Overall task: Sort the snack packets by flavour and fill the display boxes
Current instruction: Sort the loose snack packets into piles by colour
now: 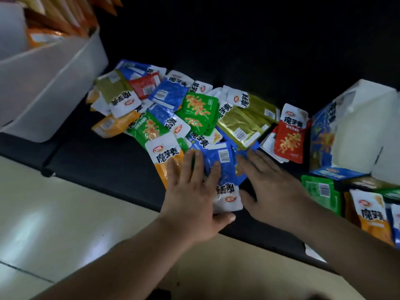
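Both your hands lie flat, fingers straight and spread, on the near edge of the heap of snack packets (199,111) in the middle of the frame, on the black counter (104,161). Your left hand (190,195) presses across an orange packet (166,161) and onto the blue packet (223,161), with the thumb at that packet's white header end. Whether the thumb is tucked under it, you cannot tell. Your right hand (275,182) rests open on more blue packs just beside it and grips nothing. The blue packet lies between your hands, its long axis running from the heap towards you, header end nearest. The blue display box (322,135) stands at the right of the frame, on your right hand's side, so that hand looks better placed to carry the packet. The white bin (49,87) at upper left holds orange packs.
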Tool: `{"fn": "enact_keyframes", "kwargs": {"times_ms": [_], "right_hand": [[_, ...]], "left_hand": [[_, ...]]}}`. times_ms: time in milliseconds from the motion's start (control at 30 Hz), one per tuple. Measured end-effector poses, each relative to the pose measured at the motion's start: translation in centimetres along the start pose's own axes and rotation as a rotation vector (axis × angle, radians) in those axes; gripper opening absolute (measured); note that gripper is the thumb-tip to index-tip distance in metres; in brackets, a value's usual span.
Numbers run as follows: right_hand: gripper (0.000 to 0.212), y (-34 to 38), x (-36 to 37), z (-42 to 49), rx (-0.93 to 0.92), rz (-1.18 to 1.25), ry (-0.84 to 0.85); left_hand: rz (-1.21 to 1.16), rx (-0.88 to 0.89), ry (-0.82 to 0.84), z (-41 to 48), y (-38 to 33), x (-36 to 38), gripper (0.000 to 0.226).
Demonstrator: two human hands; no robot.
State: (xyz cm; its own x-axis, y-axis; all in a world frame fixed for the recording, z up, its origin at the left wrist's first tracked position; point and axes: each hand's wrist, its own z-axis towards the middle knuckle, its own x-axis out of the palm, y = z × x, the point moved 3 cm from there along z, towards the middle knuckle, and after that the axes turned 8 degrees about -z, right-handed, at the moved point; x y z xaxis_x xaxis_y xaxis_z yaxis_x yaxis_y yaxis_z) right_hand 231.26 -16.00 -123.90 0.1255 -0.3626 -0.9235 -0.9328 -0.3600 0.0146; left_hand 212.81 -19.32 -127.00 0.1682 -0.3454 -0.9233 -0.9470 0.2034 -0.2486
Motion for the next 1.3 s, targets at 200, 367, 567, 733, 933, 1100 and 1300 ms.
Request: {"fn": "enact_keyframes", "kwargs": {"times_ms": [200,367,567,733,933,1100,1300], "right_hand": [[0.063,0.2,4.3,-2.7,0.009,0.106,-0.265],[0.051,2.5,4.2,-4.9,0.056,0.047,-0.33],[0.033,0.8,3.4,-5.8,0.097,0.167,-0.471],[0.058,-0.8,4.9,-4.1,0.116,0.18,-0.333],[0.056,0.0,5.7,-5.2,0.05,0.358,-0.321],[0.043,-0.4,5.4,-7.0,0.157,0.656,-0.378],[0.03,-1.4,5.1,-8.0,0.491,0.939,-0.401]], "left_hand": [[-0.087,0.095,-0.167,-1.2,1.6,1.3,0.097],[-0.106,0.076,-0.215,-1.1,1.5,1.0,0.089],[-0.022,0.305,-0.357,-1.7,-1.8,2.9,0.055],[-0.015,0.257,-0.325,-2.3,-2.7,3.5,0.053],[-0.08,0.175,-0.329,-2.7,-2.6,4.0,0.053],[-0.148,0.254,-0.318,-2.2,-4.2,4.5,0.054],[-0.215,0.316,-0.293,-1.9,-6.5,5.3,0.053]]}}
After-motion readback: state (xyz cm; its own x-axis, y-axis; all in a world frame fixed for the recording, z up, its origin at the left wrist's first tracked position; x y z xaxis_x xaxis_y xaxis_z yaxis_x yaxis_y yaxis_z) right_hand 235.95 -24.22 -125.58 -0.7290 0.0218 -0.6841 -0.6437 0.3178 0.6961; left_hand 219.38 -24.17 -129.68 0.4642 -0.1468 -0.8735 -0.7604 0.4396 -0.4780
